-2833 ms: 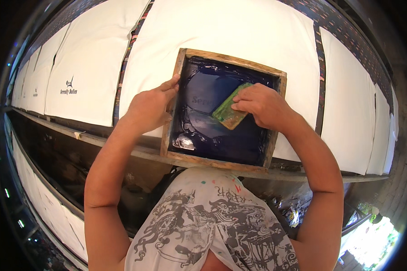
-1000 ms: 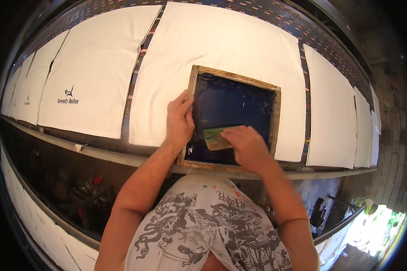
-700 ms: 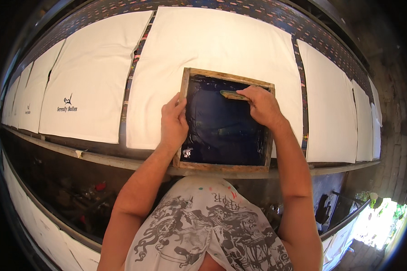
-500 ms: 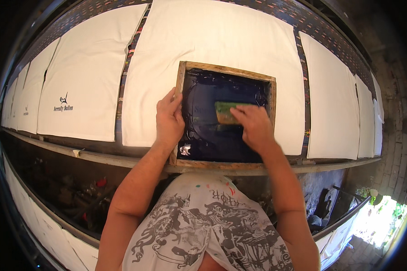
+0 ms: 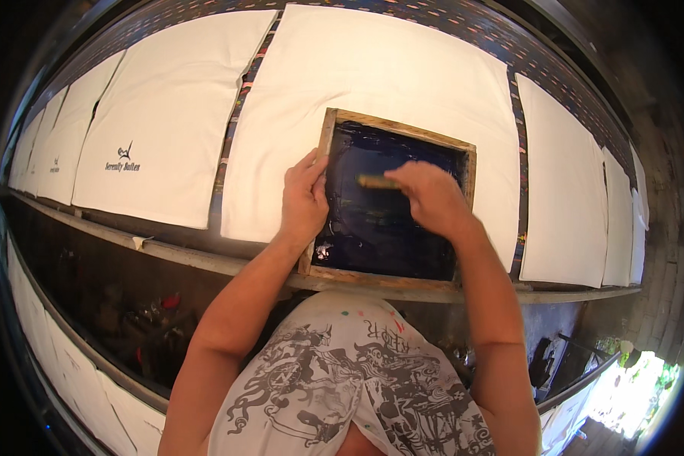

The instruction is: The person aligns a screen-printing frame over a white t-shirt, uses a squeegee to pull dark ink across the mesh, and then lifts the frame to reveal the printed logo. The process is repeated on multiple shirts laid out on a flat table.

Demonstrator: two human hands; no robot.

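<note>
A wooden-framed printing screen point(image 5: 328, 137) lies on a white cloth point(image 5: 281, 129), with dark blue-black ink spread over its mesh. My left hand point(image 5: 305, 199) grips the left rail of the frame, thumb on the inner side and fingers outside. Inside the frame, my right hand point(image 5: 435, 201) is closed around one end of a small squeegee point(image 5: 378, 182), seen nearly edge-on and slightly blurred. The squeegee sits over the upper middle of the inked mesh. Whether its edge touches the mesh I cannot tell.
Left along the long table, several white cloths bear a small dark print, such as the nearest one point(image 5: 167, 99). More white cloths point(image 5: 562, 182) lie to the right. The table's wooden edge point(image 5: 197, 258) runs before my body; another cloth-covered table point(image 5: 83, 365) stands at lower left.
My right hand has carried the squeegee leftward and slightly away from me within the frame, tipping it from its broad green face to edge-on. The left hand keeps its hold. The view has shifted.
</note>
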